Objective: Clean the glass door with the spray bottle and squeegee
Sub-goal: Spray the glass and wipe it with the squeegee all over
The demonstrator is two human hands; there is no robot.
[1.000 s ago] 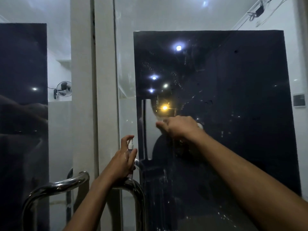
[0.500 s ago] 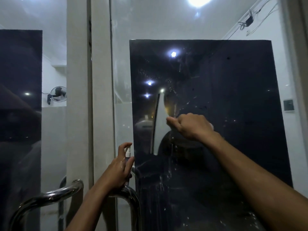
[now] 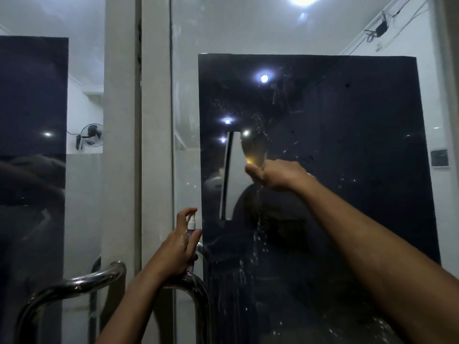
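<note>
Spray bottle stood upright within the curled left hand, nozzle above the fingers, beside the wet glass door and over its steel handle, while the right hand was fisted against the pane, its squeegee hidden.

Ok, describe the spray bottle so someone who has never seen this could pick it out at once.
Start at the glass door with its dark panel and go to the curved steel handle at its lower left edge. Just above it the left hand holds the spray bottle. It is the only small thing with a white nozzle.
</note>
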